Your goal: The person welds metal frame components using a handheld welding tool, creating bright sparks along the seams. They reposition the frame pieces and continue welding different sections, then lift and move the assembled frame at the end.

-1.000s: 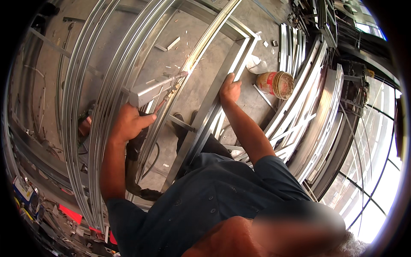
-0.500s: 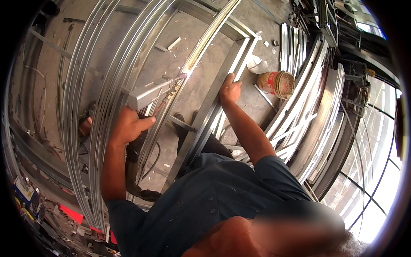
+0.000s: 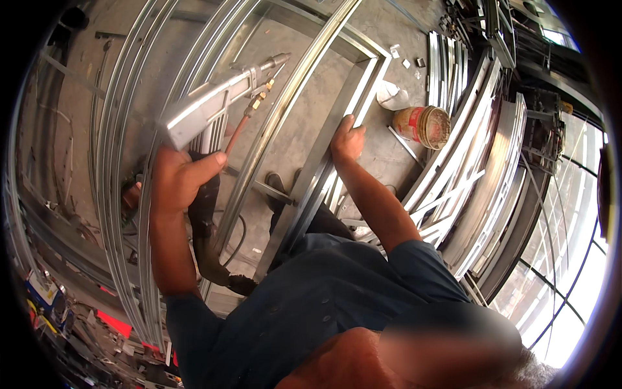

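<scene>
My left hand (image 3: pixel 176 183) is wrapped round the handle of a grey, boxy welding gun (image 3: pixel 217 104). Brass fittings and a thin reddish tube run along its side, and a dark sleeved hose (image 3: pixel 210 249) hangs below it. The nozzle points up and right, just left of a shiny metal rail (image 3: pixel 299 91); no spark shows at the tip. My right hand (image 3: pixel 348 139) is closed over the right-hand bar of a rectangular metal frame (image 3: pixel 363 91), thumb on top. That frame reaches back toward my body.
Long parallel metal profiles (image 3: pixel 120 129) run along my left. More bright profiles (image 3: pixel 476 162) lie stacked on the right, beside a dirty bucket (image 3: pixel 424 126) lying tipped. Offcuts and white scraps (image 3: pixel 391 96) are on the concrete floor. My shoe (image 3: pixel 275 181) shows between the bars.
The bright glow at the nozzle has gone out. My left hand has drawn the welding gun up and left, off the rail. My right hand keeps its hold on the frame.
</scene>
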{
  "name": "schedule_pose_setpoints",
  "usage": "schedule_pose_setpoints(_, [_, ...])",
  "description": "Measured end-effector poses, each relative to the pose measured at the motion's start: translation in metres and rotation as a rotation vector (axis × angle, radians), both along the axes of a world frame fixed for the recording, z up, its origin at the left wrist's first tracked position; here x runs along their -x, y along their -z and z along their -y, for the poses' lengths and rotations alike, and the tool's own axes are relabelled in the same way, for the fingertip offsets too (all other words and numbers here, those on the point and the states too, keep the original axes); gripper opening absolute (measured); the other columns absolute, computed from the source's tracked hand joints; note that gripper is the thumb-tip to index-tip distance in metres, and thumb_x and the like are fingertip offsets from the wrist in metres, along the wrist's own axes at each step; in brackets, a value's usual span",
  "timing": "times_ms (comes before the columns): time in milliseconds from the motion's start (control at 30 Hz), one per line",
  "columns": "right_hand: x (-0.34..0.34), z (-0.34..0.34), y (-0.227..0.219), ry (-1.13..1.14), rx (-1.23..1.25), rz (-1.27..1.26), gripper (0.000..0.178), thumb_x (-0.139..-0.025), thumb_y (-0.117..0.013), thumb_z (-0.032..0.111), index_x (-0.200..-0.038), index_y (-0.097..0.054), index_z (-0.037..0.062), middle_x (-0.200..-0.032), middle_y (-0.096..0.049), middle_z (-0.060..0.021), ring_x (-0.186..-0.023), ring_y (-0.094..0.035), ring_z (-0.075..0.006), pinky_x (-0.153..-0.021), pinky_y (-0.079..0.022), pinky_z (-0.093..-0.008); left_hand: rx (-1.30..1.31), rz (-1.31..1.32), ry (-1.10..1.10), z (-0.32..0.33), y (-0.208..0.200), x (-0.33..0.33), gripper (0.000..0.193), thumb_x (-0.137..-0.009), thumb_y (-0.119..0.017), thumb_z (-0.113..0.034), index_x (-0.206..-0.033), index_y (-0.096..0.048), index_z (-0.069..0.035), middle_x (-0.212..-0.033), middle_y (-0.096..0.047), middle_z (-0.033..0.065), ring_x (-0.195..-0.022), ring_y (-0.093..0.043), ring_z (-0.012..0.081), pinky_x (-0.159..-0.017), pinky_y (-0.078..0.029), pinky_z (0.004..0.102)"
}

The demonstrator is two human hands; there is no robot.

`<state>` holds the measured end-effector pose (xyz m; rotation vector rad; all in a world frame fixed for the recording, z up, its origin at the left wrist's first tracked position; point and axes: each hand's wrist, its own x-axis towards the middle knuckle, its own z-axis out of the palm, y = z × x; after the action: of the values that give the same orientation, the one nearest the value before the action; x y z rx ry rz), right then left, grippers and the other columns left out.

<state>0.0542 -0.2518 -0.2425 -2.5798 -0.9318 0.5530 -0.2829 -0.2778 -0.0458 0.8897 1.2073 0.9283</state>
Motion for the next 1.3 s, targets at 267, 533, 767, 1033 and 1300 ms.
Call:
schedule_pose_setpoints(267, [0.002,-0.005,-0.003,0.01,0.063,0.007,0.071,-0.098,-0.042,0.057,-0.123,-0.051,-0.0087,-0.116,-0.062,-0.0329,-0.109,-0.059,-0.0496,-0.094,-0.046,-0.0537,-0.015,-0.068,0.176,-0.084,0.044,-0.038,0.036,-0.08,-0.068,-0.011,-0.113,-0.065,0.005,-0.088,-0.068,0.0075,-0.072,-0.063,0.0134,-0.067,-0.051,0.0297])
schedule_pose_setpoints(533, [-0.001,-0.001,0.005,0.003,0.031,0.023,0.07,-0.099,-0.041,0.057,-0.126,-0.05,-0.0071,-0.117,-0.062,-0.0315,-0.11,-0.059,-0.0492,-0.094,-0.045,-0.0542,0.007,-0.072,0.231,-0.102,0.077,-0.054,0.032,-0.082,-0.068,-0.013,-0.109,-0.069,0.004,-0.075,-0.068,0.0062,-0.066,-0.063,0.0133,-0.062,-0.05,0.0286])
schedule_pose_setpoints(767, [0.001,-0.002,0.0,0.01,0.039,-0.006,0.07,-0.099,-0.041,0.057,-0.126,-0.05,-0.0066,-0.118,-0.062,-0.0313,-0.11,-0.059,-0.0494,-0.094,-0.045,-0.054,0.05,0.001,0.203,-0.104,0.093,-0.051,0.032,-0.082,-0.068,-0.012,-0.109,-0.068,0.007,-0.078,-0.068,0.0096,-0.066,-0.064,0.0151,-0.06,-0.052,0.0295])
schedule_pose_setpoints(1033, [-0.002,0.0,0.012,0.015,0.002,0.042,0.068,-0.099,-0.041,0.058,-0.119,-0.053,-0.0055,-0.113,-0.064,-0.0322,-0.108,-0.06,-0.0492,-0.091,-0.046,-0.0537,0.045,-0.007,0.223,-0.106,0.094,-0.051,0.033,-0.082,-0.068,-0.012,-0.11,-0.067,0.007,-0.08,-0.068,0.0095,-0.068,-0.065,0.0158,-0.062,-0.053,0.0299])
schedule_pose_setpoints(1300, [0.002,-0.001,-0.001,0.01,0.042,0.013,0.07,-0.099,-0.04,0.057,-0.126,-0.049,-0.0067,-0.119,-0.061,-0.0324,-0.11,-0.059,-0.0499,-0.094,-0.045,-0.0543,0.066,-0.034,0.24,-0.106,0.093,-0.051,0.033,-0.082,-0.068,-0.012,-0.109,-0.067,0.007,-0.079,-0.067,0.0083,-0.067,-0.064,0.0153,-0.061,-0.052,0.0297])
